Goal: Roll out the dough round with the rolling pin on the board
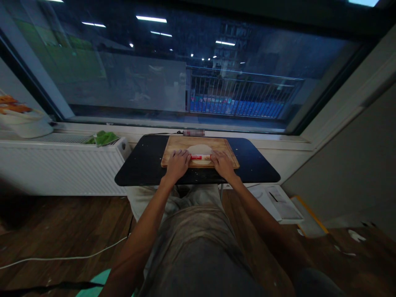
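A wooden cutting board [173,144] lies on a small black folding table, with a round, pale, flattened sheet of dough [199,148] on it. Across the dough's near part lies a rolling pin [200,157] with a red printed label. My left hand [178,163] is closed over the pin's left end, fingers bent down towards the board. Over the right end rests my right hand [222,163], its fingers curled likewise. Both ends of the pin are hidden beneath my hands.
The black table [139,161] stands against a window sill, over my legs. A white radiator [68,165] is at the left, with a green cloth [103,138] and a white pot [26,121] on top. A white box [278,202] lies at the right; a white cable [71,258] crosses the floor.
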The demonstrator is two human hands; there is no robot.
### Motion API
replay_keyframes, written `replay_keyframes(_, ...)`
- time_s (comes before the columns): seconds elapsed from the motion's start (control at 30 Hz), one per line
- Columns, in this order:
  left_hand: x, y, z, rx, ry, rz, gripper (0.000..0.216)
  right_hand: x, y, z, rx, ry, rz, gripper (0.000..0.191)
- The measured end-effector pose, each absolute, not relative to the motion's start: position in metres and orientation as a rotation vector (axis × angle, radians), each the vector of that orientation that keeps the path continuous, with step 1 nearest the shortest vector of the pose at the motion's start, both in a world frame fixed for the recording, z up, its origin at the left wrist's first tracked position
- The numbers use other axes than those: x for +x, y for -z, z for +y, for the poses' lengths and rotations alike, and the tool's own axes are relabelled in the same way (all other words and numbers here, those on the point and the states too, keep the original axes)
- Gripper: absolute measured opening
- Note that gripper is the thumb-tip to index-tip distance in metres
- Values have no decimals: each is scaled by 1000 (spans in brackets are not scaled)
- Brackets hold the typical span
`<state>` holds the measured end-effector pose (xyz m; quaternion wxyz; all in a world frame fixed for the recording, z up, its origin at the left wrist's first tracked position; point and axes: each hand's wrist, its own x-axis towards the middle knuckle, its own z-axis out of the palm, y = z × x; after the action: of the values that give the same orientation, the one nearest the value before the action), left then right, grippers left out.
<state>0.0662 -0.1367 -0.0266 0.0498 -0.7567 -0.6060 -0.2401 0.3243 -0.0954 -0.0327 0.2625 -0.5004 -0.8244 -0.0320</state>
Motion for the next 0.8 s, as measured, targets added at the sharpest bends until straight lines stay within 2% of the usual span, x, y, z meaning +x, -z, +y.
replay_keyframes(0.8, 53, 31, -149, -2354, 893, -1829, 33, 335, 43, -134, -1218, -21, -2061, 35)
